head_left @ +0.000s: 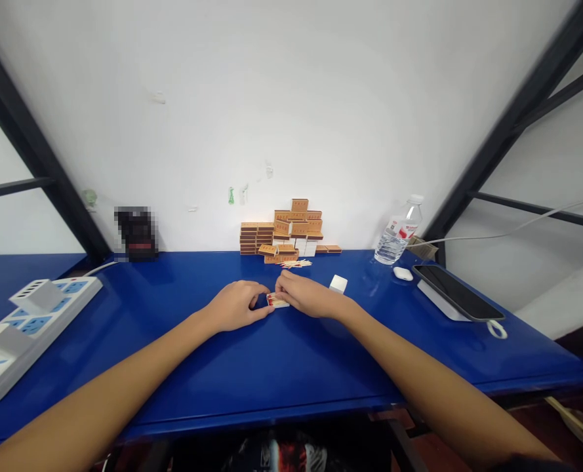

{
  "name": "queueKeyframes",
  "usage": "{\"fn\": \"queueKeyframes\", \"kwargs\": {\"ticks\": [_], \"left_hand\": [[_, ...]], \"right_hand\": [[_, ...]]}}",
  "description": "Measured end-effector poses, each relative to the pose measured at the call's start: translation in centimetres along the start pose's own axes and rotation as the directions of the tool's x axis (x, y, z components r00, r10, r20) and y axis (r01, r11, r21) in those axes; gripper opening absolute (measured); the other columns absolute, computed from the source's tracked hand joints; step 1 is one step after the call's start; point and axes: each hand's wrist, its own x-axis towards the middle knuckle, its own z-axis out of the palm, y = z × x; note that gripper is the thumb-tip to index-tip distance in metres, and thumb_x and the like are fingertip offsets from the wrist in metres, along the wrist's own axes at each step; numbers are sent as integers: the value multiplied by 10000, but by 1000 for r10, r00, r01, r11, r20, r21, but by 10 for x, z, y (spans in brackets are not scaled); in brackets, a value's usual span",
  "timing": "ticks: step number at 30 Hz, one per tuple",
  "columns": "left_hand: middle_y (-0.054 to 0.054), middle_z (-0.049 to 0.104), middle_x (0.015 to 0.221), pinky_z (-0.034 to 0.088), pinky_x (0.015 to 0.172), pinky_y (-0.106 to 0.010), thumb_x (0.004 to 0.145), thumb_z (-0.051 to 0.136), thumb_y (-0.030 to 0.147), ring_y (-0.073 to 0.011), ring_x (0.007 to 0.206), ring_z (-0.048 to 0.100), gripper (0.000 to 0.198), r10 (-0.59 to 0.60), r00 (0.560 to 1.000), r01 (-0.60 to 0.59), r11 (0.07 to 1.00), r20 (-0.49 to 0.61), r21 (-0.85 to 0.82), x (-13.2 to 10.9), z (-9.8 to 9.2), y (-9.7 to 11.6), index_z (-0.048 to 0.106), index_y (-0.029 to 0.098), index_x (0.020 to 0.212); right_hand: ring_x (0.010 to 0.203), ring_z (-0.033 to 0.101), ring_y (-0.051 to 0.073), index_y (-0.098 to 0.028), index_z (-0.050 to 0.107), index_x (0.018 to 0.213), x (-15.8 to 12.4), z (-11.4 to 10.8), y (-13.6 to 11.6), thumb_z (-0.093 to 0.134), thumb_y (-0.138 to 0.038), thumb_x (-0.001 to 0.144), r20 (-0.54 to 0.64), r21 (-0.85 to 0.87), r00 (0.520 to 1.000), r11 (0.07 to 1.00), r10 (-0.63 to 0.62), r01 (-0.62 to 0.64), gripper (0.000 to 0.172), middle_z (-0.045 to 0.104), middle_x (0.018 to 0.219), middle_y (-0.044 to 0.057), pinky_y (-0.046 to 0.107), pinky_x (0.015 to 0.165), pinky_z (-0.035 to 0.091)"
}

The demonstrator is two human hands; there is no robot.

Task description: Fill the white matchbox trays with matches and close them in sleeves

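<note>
A small white matchbox tray filled with red-tipped matches lies on the blue table in front of me. My left hand grips its left end between thumb and forefinger. Over the right part of the tray, my right hand has its fingers pinched together at the matches; whatever is between those fingertips is hidden. Just behind my right hand lies a loose pile of matches. Behind that pile, orange-brown matchboxes are stacked against the wall, several to a row.
A small white block sits right of my right hand. Further right are a water bottle, a white earphone case and a phone on a white stand. At left are a power strip and a black object.
</note>
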Motion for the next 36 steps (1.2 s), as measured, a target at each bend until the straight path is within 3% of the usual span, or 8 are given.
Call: {"fn": "queueKeyframes", "kwargs": {"ticks": [4, 8, 14, 18, 23, 27, 31, 36], "left_hand": [[-1, 634, 715, 333, 590, -279, 951, 612, 460, -168, 645, 570, 328, -7, 1000, 7, 1000, 3, -8, 0, 0, 0, 730, 223, 1144], [2, 619, 688, 333, 585, -279, 949, 611, 465, -171, 646, 575, 331, -16, 1000, 16, 1000, -2, 1, 0, 0, 1, 737, 221, 1133], [4, 625, 686, 341, 578, -278, 942, 615, 473, -169, 640, 587, 343, -48, 998, 48, 999, -32, 11, 1, -3, 4, 741, 229, 1149], [1, 629, 675, 317, 549, -286, 945, 607, 484, -171, 608, 582, 358, -84, 997, 83, 996, 3, 29, 0, -5, 5, 748, 227, 1150], [-4, 627, 664, 323, 556, -286, 947, 598, 488, -177, 611, 594, 364, -81, 997, 81, 996, -1, 39, 0, -5, 5, 747, 222, 1146], [-5, 628, 655, 327, 559, -287, 942, 602, 488, -184, 618, 606, 358, -83, 997, 83, 996, -6, 39, 0, -4, 5, 747, 226, 1138], [0, 638, 669, 331, 567, -286, 939, 613, 472, -178, 621, 603, 338, -79, 997, 80, 996, -18, 37, 0, -3, 5, 745, 225, 1129], [12, 630, 661, 322, 570, -276, 940, 621, 450, -165, 605, 582, 325, -72, 997, 73, 997, -32, 21, 1, -4, 5, 739, 230, 1147]], "right_hand": [[959, 582, 223, -185, 579, 973, -1, -1, -2, 472, -224, 1055, -36, -21, 999, 999, 31, -32, 140, 576, 1014, 77, 340, 865, 453], [875, 574, 196, -184, 603, 946, 1, -5, 1, 514, -233, 1037, -41, -27, 999, 999, 33, -34, 136, 593, 1010, 73, 306, 789, 436], [780, 540, 187, -172, 644, 900, -7, -33, 44, 520, -225, 1018, -370, -105, 918, 975, 145, -197, 179, 615, 859, 55, 301, 748, 386], [781, 553, 179, -160, 697, 921, -11, -35, 69, 631, -228, 945, -246, -36, 943, 970, 223, -239, 98, 626, 862, 50, 283, 730, 394], [756, 551, 160, -156, 686, 900, -6, -18, 64, 642, -206, 927, -35, 60, 986, 986, 161, -159, 72, 626, 855, 39, 257, 695, 407], [792, 553, 177, -156, 639, 867, -5, -16, 49, 584, -196, 961, -94, 11, 984, 989, 150, -149, 116, 638, 890, 71, 281, 732, 424], [723, 538, 159, -164, 622, 921, -4, -19, 39, 557, -248, 982, -158, 118, 972, 981, 174, -157, 123, 643, 862, 42, 278, 694, 418], [701, 525, 146, -157, 612, 1188, -3, -17, 31, 524, -205, 959, -147, 228, 984, 972, 99, -63, 250, 617, 835, 6, 269, 676, 415]]}}
